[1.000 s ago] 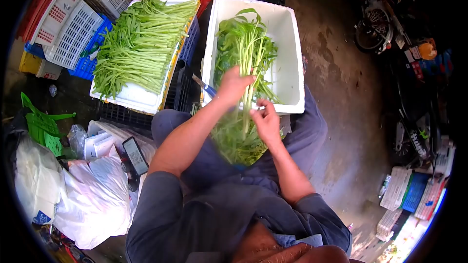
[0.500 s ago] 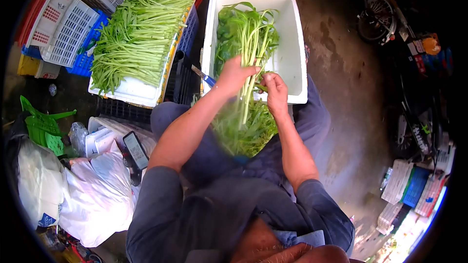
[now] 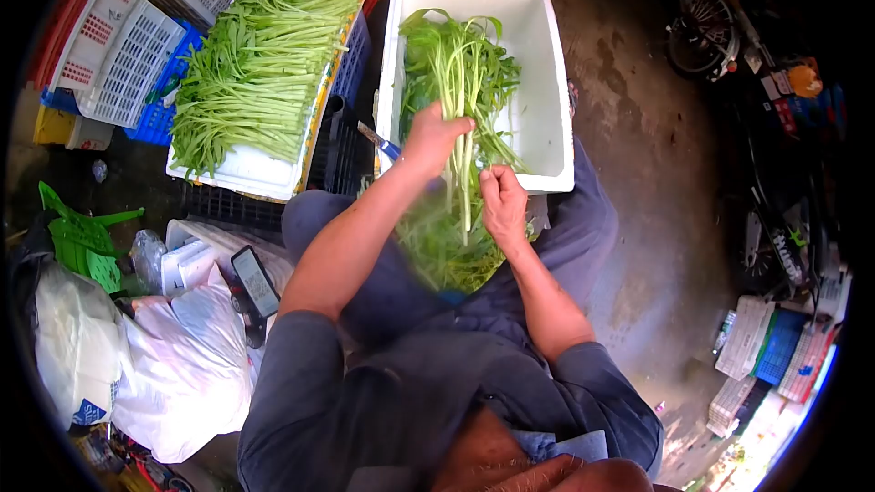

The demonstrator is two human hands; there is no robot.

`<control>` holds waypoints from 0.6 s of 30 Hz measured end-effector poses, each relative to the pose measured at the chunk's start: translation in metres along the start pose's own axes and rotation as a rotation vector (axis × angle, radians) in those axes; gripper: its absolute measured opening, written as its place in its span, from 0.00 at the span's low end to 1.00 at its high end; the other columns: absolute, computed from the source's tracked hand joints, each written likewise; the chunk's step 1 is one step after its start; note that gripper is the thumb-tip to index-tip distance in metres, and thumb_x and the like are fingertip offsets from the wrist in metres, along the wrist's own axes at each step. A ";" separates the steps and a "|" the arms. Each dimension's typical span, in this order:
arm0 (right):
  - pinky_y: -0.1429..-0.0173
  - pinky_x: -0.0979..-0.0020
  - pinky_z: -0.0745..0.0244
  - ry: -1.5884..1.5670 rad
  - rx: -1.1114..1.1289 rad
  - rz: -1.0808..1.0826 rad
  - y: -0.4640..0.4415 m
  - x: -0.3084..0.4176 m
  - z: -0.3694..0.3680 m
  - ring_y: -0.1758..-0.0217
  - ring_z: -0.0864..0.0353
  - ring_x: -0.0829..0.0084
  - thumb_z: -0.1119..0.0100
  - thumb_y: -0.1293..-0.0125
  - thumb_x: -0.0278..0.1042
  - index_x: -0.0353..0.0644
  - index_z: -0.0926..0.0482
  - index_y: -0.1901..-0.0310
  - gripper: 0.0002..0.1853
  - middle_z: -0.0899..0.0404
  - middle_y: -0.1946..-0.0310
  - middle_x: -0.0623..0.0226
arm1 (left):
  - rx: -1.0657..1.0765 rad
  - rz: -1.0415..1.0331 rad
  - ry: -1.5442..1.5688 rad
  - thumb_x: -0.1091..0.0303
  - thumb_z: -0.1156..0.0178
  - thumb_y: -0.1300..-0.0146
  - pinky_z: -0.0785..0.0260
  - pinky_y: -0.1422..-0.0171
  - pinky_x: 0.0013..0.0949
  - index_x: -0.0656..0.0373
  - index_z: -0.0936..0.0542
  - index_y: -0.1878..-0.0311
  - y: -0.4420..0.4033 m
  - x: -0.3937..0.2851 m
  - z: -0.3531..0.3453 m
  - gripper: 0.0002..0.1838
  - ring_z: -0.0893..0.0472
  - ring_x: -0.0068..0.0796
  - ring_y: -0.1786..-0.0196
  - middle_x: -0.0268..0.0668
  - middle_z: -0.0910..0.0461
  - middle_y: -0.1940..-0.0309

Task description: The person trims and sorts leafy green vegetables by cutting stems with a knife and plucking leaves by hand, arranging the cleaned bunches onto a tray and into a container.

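My left hand is wrapped round a bunch of long green leafy stems that look like water spinach. The leafy tops point away from me over a white foam box, and the pale cut ends hang toward my lap. Just right of the stem ends, my right hand has its fingers curled and pinched together; whatever is between them is hidden. More loose greens lie inside the box. Below my hands a heap of leafy trimmings sits between my legs. A blue-handled knife rests at the box's left edge.
Left of the box, neatly laid stems cover a white foam lid on crates. Stacked plastic baskets stand further left. A phone and white plastic bags are by my left side. Bicycles stand at the right.
My right hand has moved down and slightly left, toward me, beside the stem ends. The bunch in my left hand has shifted a little left.
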State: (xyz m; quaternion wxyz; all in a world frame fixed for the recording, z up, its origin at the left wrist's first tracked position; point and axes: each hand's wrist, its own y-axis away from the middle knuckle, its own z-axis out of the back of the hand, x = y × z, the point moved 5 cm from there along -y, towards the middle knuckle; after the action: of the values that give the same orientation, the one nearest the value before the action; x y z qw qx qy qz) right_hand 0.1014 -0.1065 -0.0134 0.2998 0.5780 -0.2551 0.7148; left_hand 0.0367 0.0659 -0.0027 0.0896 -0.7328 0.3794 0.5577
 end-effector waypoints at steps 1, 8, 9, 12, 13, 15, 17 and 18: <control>0.66 0.74 0.32 0.071 0.006 -0.004 0.012 -0.002 0.002 0.70 0.33 0.83 0.43 0.26 0.31 0.36 0.22 0.60 0.07 0.30 0.76 0.74 | 0.002 -0.003 0.039 0.77 0.35 0.40 0.25 0.54 0.34 0.68 0.20 0.50 0.001 -0.002 0.000 0.15 0.18 0.29 0.62 0.41 0.15 0.60; 0.61 0.66 0.24 0.522 0.482 -0.045 0.082 -0.066 0.038 0.70 0.20 0.63 0.39 0.29 0.32 0.31 0.20 0.55 0.11 0.18 0.71 0.56 | 0.049 -0.040 0.217 0.76 0.34 0.36 0.24 0.59 0.33 0.64 0.21 0.51 -0.007 -0.016 0.009 0.11 0.18 0.29 0.65 0.40 0.17 0.61; 0.59 0.64 0.24 0.583 0.480 -0.015 0.083 -0.060 0.039 0.68 0.18 0.59 0.39 0.30 0.32 0.30 0.21 0.51 0.13 0.18 0.68 0.52 | 0.064 -0.013 0.215 0.76 0.34 0.36 0.24 0.59 0.33 0.65 0.21 0.51 -0.004 -0.019 0.005 0.11 0.18 0.30 0.65 0.40 0.17 0.62; 0.56 0.64 0.21 0.716 0.382 0.234 0.070 -0.042 0.044 0.63 0.15 0.57 0.39 0.31 0.32 0.28 0.26 0.36 0.25 0.17 0.56 0.44 | 0.135 0.094 0.153 0.75 0.37 0.33 0.23 0.62 0.34 0.66 0.22 0.49 0.001 -0.021 -0.003 0.12 0.18 0.31 0.67 0.40 0.18 0.63; 0.47 0.62 0.24 0.571 0.337 0.079 0.053 -0.029 0.045 0.52 0.18 0.51 0.39 0.31 0.33 0.28 0.26 0.37 0.24 0.21 0.48 0.41 | 0.163 0.126 0.165 0.75 0.37 0.33 0.23 0.62 0.34 0.66 0.22 0.48 0.003 -0.019 -0.005 0.12 0.18 0.31 0.67 0.40 0.18 0.63; 0.47 0.63 0.23 0.348 0.194 0.024 0.014 0.011 0.049 0.54 0.16 0.54 0.39 0.30 0.32 0.28 0.25 0.37 0.23 0.23 0.39 0.42 | 0.230 0.191 0.185 0.74 0.38 0.32 0.23 0.63 0.34 0.66 0.22 0.47 0.008 -0.016 -0.012 0.12 0.18 0.30 0.67 0.41 0.18 0.62; 0.56 0.70 0.23 0.216 0.083 0.149 -0.022 0.043 0.046 0.63 0.19 0.69 0.40 0.31 0.28 0.30 0.26 0.37 0.22 0.27 0.33 0.46 | 0.300 0.231 0.198 0.72 0.39 0.31 0.23 0.63 0.33 0.64 0.21 0.44 0.013 -0.014 -0.019 0.14 0.18 0.28 0.68 0.38 0.18 0.62; 0.58 0.72 0.23 0.175 0.045 0.232 -0.038 0.052 0.045 0.63 0.20 0.72 0.40 0.30 0.28 0.31 0.26 0.36 0.22 0.29 0.31 0.47 | 0.336 0.262 0.203 0.72 0.39 0.31 0.23 0.64 0.32 0.63 0.21 0.43 0.014 -0.012 -0.021 0.15 0.18 0.28 0.68 0.36 0.18 0.62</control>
State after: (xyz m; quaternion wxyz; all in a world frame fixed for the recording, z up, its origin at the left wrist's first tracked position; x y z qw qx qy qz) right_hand 0.1512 -0.1057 0.0472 0.2232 0.4866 -0.2768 0.7980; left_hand 0.0416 0.0502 0.0200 0.0986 -0.7046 0.5657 0.4169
